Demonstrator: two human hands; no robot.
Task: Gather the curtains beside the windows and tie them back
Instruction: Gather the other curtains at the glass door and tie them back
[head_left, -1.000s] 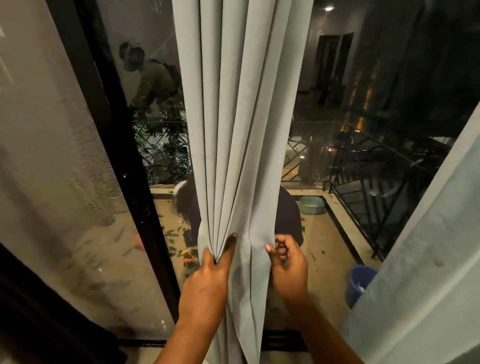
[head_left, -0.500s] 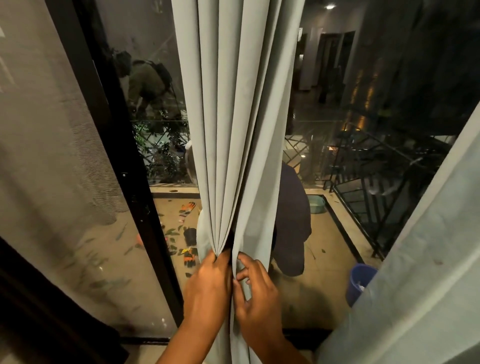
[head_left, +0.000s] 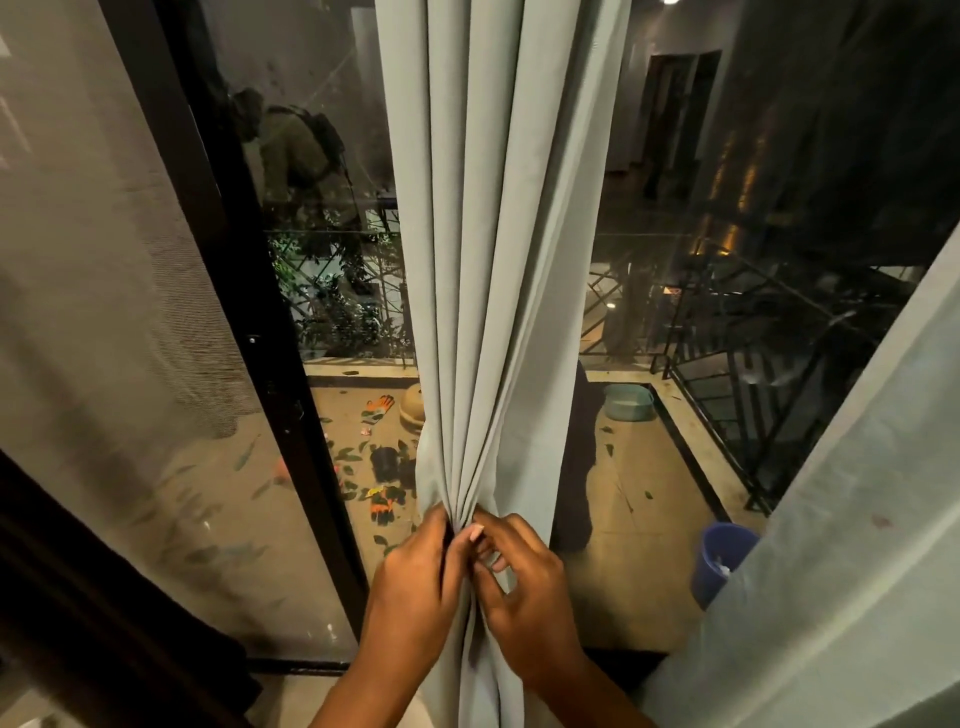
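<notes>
A pale grey curtain (head_left: 493, 249) hangs in folds down the middle of the view in front of a glass window. My left hand (head_left: 413, 587) grips the bunched pleats from the left at waist height. My right hand (head_left: 524, 587) pinches the folds from the right, its fingers curled into the cloth and touching the left hand. A second pale curtain (head_left: 852, 519) hangs at the right edge, held by neither hand. No tie-back shows.
A black window frame post (head_left: 249, 332) stands left of the curtain, with a mesh screen (head_left: 104, 322) beyond it. Through the glass lie a balcony floor with scattered leaves and gloves, a blue bucket (head_left: 719, 561), a green basin (head_left: 628, 402) and a black railing (head_left: 737, 395).
My right hand moved left from the curtain's right edge to meet my left hand, pulling the folds into a tighter bunch. The view has also shifted slightly closer.
</notes>
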